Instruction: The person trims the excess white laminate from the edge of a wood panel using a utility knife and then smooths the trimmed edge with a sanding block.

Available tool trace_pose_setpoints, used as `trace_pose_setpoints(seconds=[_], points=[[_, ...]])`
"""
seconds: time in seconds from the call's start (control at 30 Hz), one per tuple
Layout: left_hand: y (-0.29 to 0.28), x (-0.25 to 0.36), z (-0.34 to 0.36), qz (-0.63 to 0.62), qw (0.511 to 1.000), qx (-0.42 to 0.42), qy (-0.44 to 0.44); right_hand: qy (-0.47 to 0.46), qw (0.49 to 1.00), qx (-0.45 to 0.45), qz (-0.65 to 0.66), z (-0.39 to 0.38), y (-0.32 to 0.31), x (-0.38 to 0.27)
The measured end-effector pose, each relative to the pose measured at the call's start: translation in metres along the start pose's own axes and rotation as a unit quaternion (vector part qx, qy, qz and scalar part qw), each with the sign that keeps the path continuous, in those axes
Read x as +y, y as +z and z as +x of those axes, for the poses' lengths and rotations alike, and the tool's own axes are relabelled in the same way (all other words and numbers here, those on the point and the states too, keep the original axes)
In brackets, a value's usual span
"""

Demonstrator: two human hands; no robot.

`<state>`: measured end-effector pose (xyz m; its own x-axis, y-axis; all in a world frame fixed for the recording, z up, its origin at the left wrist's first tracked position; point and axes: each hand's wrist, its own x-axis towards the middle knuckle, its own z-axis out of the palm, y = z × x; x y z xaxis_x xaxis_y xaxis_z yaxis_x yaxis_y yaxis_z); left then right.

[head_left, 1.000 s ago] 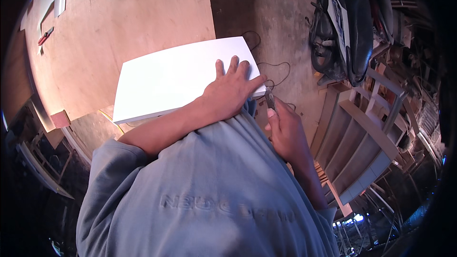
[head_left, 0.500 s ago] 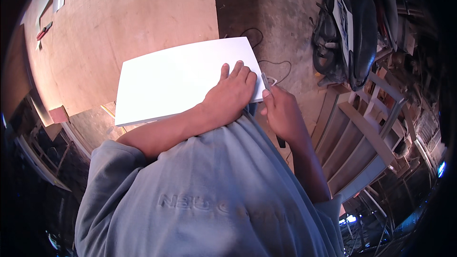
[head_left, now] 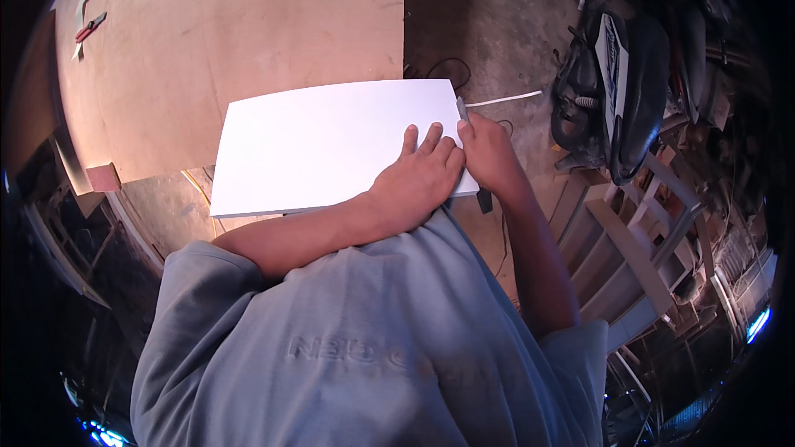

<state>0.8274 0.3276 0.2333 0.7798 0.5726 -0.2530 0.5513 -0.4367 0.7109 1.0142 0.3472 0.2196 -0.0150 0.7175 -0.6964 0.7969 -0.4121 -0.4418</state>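
Observation:
A white rectangular board (head_left: 331, 141) lies in front of me, its far part over the plywood tabletop and its near edge by my body. My left hand (head_left: 418, 178) rests on top near its right end, palm down, fingers stretched and apart. At the board's right edge my right hand (head_left: 490, 153) is closed round a flat grey metal blade (head_left: 462, 108). Only the blade's upper part shows; my fingers hide the rest. A thin white strip (head_left: 505, 101) sticks out to the right from beside the blade, over the floor.
The plywood tabletop (head_left: 248, 16) fills the upper left, with a red-handled tool (head_left: 89, 27) on it. A motorcycle (head_left: 638, 91) stands at the upper right. Wooden frames (head_left: 625, 257) lean at the right, nearer me. A dark cable (head_left: 465, 74) lies on the floor beyond the board.
My right hand and the blade have slid away from me along the board's right edge. The white strip, formerly a small curl by the hand, now extends straight out to the right.

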Motion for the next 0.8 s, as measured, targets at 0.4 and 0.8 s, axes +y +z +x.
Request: trace_pose_setpoints(seconds=[0.4,0.8], points=[[0.003,0.002,0.0,-0.016,1.0,-0.003,-0.01,0.02,0.999,0.0,-0.035,0.053,0.017,0.01],[-0.066,-0.083,-0.065,-0.204,0.895,0.085,-0.388,0.058,0.998,-0.03,0.019,0.039,0.029,0.011]])
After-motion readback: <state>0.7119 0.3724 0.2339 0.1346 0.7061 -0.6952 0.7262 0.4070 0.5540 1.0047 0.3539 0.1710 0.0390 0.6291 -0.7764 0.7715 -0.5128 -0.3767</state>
